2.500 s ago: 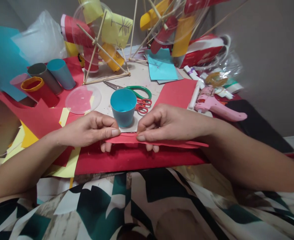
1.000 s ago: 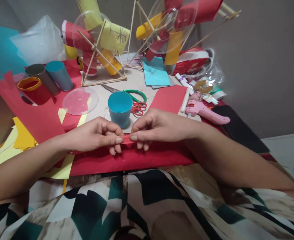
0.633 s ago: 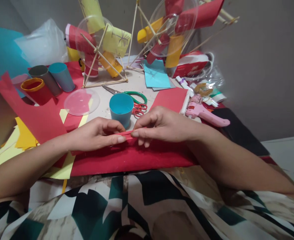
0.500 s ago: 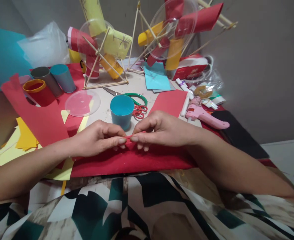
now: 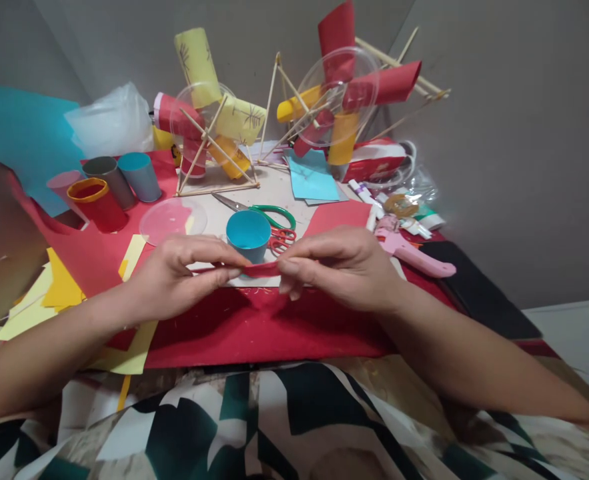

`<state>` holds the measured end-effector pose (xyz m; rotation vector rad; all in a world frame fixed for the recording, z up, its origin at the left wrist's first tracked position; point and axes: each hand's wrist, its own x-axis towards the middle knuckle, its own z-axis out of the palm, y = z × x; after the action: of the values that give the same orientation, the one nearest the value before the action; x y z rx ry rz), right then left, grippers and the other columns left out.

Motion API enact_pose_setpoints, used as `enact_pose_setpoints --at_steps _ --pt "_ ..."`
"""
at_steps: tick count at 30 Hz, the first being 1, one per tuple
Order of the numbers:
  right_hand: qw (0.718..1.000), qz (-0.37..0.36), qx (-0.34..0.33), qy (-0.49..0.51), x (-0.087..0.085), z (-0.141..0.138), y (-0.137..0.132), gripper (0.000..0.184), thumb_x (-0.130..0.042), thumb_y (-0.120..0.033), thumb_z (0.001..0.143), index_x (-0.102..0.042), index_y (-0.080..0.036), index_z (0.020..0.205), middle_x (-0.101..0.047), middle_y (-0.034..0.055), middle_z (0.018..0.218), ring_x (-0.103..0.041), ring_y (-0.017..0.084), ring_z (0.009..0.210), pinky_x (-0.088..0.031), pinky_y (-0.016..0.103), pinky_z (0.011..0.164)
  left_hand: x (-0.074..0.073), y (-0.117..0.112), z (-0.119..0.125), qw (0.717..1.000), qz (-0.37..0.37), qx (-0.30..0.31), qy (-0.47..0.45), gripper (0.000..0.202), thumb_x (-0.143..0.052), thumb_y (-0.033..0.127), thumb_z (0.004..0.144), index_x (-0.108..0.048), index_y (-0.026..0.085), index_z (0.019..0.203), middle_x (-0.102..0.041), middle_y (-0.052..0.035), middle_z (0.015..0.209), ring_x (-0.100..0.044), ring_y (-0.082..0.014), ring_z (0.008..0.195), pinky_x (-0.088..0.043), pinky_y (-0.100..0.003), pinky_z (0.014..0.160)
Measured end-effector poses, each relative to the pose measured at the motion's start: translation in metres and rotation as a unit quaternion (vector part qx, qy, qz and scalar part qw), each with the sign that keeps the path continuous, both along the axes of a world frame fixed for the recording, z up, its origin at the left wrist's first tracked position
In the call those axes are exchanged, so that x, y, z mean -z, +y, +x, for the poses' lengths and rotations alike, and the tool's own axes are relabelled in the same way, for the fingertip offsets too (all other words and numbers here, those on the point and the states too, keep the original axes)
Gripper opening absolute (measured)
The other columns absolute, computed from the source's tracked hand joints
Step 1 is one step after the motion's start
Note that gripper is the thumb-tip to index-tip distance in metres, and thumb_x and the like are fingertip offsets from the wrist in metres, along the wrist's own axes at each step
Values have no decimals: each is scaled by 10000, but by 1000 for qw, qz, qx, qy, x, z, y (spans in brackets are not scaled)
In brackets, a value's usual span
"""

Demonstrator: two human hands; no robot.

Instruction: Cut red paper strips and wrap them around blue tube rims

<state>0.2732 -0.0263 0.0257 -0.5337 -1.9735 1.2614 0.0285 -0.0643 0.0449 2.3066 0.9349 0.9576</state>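
A narrow strip of red paper [image 5: 263, 269] is stretched between my two hands, low over the near part of the table. My left hand [image 5: 187, 273] pinches its left part between thumb and fingers. Its right end sits in the pinch of my right hand [image 5: 337, 267]. Just behind the strip stands a blue paper cup [image 5: 249, 233], open end up. Scissors with green handles [image 5: 277, 215] and scissors with red handles [image 5: 281, 240] lie behind and beside the cup, partly hidden by it.
Two stick-framed pinwheels [image 5: 207, 133] [image 5: 338, 97] stand at the back. Paper tubes [image 5: 139, 177] and a clear plastic lid [image 5: 173, 221] are at the left. A pink glue gun [image 5: 419, 257] lies right, near a black flat pad [image 5: 467, 287]. Yellow paper scraps [image 5: 61, 283] lie front left.
My hands have moved apart, my right hand going right, so more of the red strip shows between them. The whole view has shifted slightly, with the table lower in the picture.
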Motion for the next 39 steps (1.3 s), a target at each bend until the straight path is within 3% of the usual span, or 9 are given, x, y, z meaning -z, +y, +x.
enact_pose_setpoints --at_steps 2,6,12,17,21,23,27,34,39 --pt "998 15 51 35 -3 1 -2 211 -691 -299 914 -724 -179 744 -713 -5 614 -650 94 489 -537 180 477 -11 -4 -6 984 163 -49 44 162 -668 118 896 -766 201 994 -801 -42 981 -734 -159 894 -569 -279 848" --pt "989 36 134 52 -6 0 0 185 -713 -324 900 -749 -179 791 -747 17 714 -649 94 504 -552 205 492 -15 -2 -18 896 399 -151 125 299 -698 110 877 -733 280 1121 -797 -16 1069 -718 -202 947 -580 -373 872" --pt "982 135 134 13 9 -10 11 140 -646 -250 940 -727 -173 1024 -765 62 971 -678 96 611 -568 230 580 14 21 -23 805 552 -89 200 315 -690 107 893 -700 181 1200 -798 -49 994 -762 -235 975 -663 -340 821" --pt "960 242 137 -28 20 -14 20 135 -620 -198 951 -692 -149 1055 -748 67 939 -669 89 666 -530 202 588 22 36 -22 797 563 -74 205 232 -672 129 915 -703 159 1143 -792 -69 1044 -751 -250 1059 -670 -365 877" --pt "959 252 129 -10 24 -16 22 121 -604 -168 950 -636 -138 1062 -727 55 918 -670 75 654 -530 183 583 23 40 -23 830 525 -28 185 252 -665 113 911 -664 79 1160 -762 -174 1142 -685 -294 1201 -642 -419 950" --pt "961 247 126 -3 25 -15 21 129 -587 -158 950 -612 -148 1077 -719 54 948 -678 75 668 -548 184 601 22 40 -23 828 526 -6 194 222 -651 119 922 -664 51 1134 -769 -191 1105 -704 -300 1164 -649 -402 927" --pt "956 262 127 -13 24 -12 19 113 -555 -151 951 -609 -169 1048 -708 39 924 -690 83 676 -574 194 632 19 39 -22 813 533 26 233 179 -573 147 978 -685 56 1084 -792 -174 1008 -758 -289 1034 -668 -358 850" --pt "943 318 92 -26 25 -9 25 112 -579 -191 975 -614 -194 1081 -764 57 957 -737 116 790 -601 207 733 26 43 -25 832 512 38 213 157 -620 144 947 -697 58 1054 -783 -198 1041 -740 -322 1072 -668 -361 825" --pt "928 360 84 -45 26 -10 26 125 -612 -195 962 -635 -207 1084 -776 62 1001 -751 150 978 -609 259 896 27 41 -28 844 488 36 220 168 -619 157 952 -698 119 1096 -778 -152 1115 -695 -295 1171 -661 -341 863"
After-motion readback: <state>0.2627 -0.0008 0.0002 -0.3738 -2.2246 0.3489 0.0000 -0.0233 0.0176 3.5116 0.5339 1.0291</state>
